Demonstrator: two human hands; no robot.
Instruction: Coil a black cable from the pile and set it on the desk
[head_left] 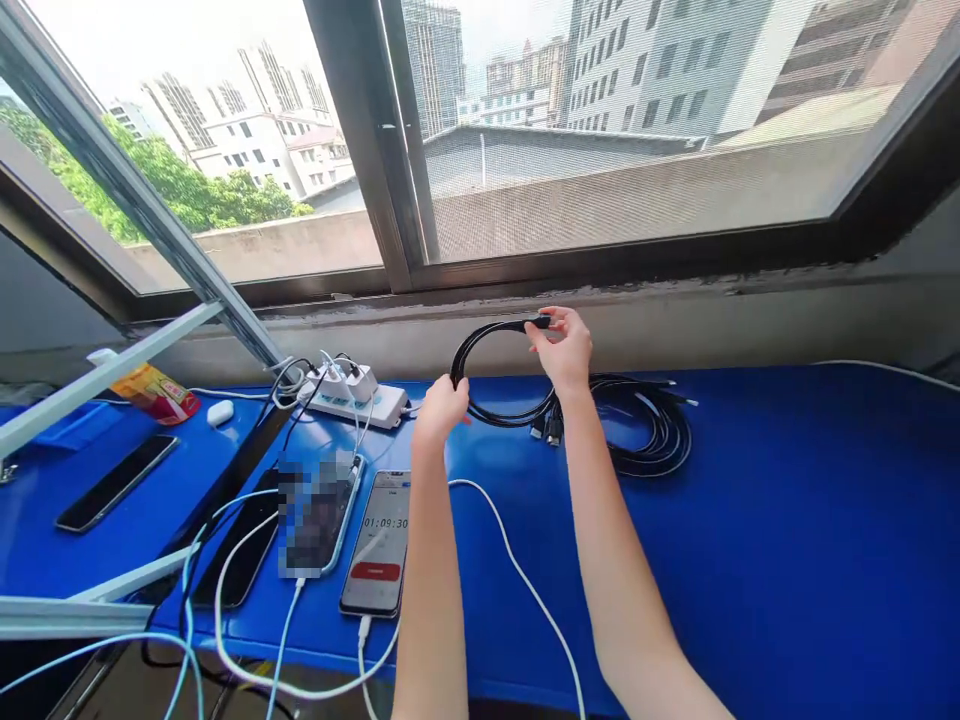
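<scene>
A black cable wound into a loop is held up between my two hands over the blue table. My left hand grips the loop's left side, fingers wrapped round the strands. At the top right of the loop, my right hand pinches the cable near what looks like a dark plug end. Just behind my right forearm, more coiled black cables lie on the table, with metal-tipped connectors showing beside them. My right arm hides part of that pile.
A white power strip with chargers stands at the back left. Several phones lie left of my arms, including a lit phone on a white cable. A metal frame crosses the left side. The window wall bounds the table's back.
</scene>
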